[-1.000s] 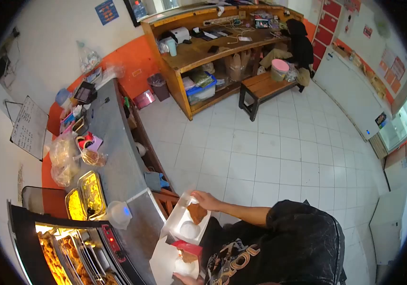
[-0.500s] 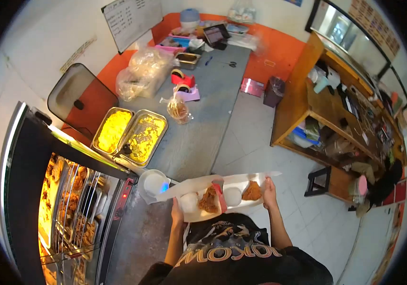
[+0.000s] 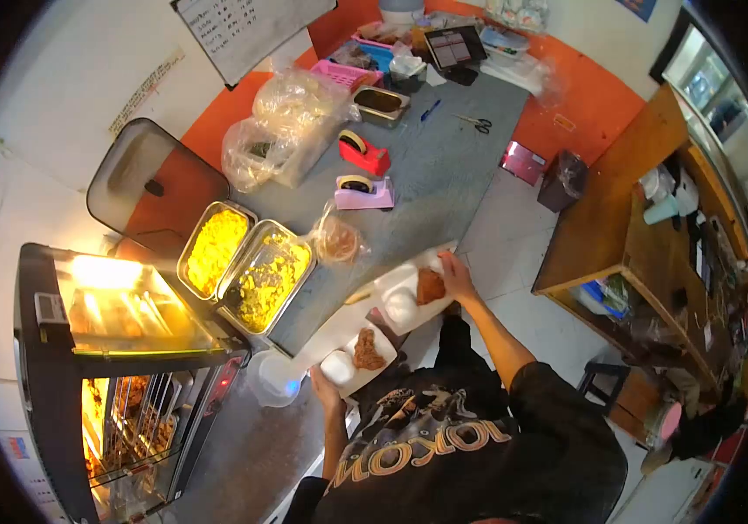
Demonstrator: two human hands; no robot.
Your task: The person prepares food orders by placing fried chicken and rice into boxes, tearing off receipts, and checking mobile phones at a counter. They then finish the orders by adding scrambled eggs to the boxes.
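Two open paper food boxes are held side by side in front of me. My left hand point(image 3: 327, 389) grips the near end of the left food box point(image 3: 383, 339), which has a white mound of rice point(image 3: 337, 368) and a piece of fried chicken point(image 3: 368, 351) in it. Around the far end of the right food box point(image 3: 391, 281) are the fingers of my right hand point(image 3: 456, 278). That box also contains a rice mound point(image 3: 400, 306) and fried chicken point(image 3: 430, 286). The boxes slant up to the right and overlap the grey table's near edge in this view.
Two metal trays, one of yellow food point(image 3: 217, 249) and another beside it point(image 3: 266, 284), stand on the grey table point(image 3: 426, 205) near a tied plastic bag point(image 3: 337, 239). Tape dispensers point(image 3: 365, 193) sit behind. A lit food warmer point(image 3: 129, 349) and a plastic tub point(image 3: 273, 381) are at left.
The view has turned and come nearer the table. Both boxes have moved from level over the floor to a slant at the table's edge, the right end now farther forward.
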